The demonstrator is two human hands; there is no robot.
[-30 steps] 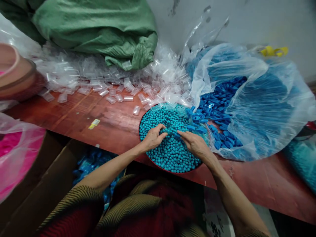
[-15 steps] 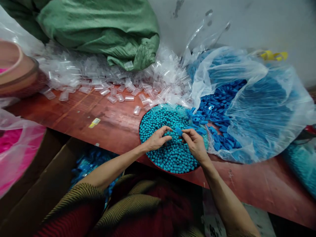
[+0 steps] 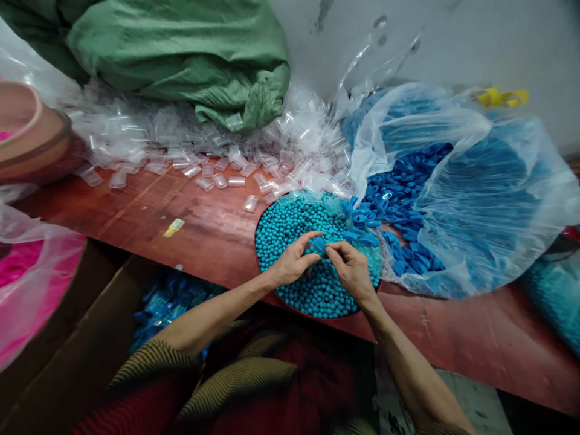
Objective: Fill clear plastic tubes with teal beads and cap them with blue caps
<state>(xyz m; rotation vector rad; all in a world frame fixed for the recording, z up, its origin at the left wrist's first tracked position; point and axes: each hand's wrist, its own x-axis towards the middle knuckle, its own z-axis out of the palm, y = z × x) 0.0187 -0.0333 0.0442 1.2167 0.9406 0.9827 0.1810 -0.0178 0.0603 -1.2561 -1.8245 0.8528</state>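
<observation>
Over the round red-rimmed tray (image 3: 259,254) of turquoise beads (image 3: 326,296), my two hands meet at a small blue plastic cap (image 3: 318,245). My left hand (image 3: 294,264) has its thumb and forefinger curved around the left side of this piece. From the other side, my right hand (image 3: 351,270) pinches its edge between thumb and fingertips. Whether a clear part sits with the cap in my left fingers is too small to make out. Several loose blue caps (image 3: 362,237) lie at the tray's right edge, just beyond my right hand.
Clear plastic tubes (image 3: 220,180) are heaped along the back of the red table (image 3: 212,232), under a green sack (image 3: 181,60). Blue caps spill from a translucent bag (image 3: 493,205) on the right. A pink tub (image 3: 31,133) stands left, with a yellow label (image 3: 174,227) nearer the middle.
My right hand has moved slightly left with the blue cap, bringing it between my left thumb and forefinger. The hands are now closer together.
</observation>
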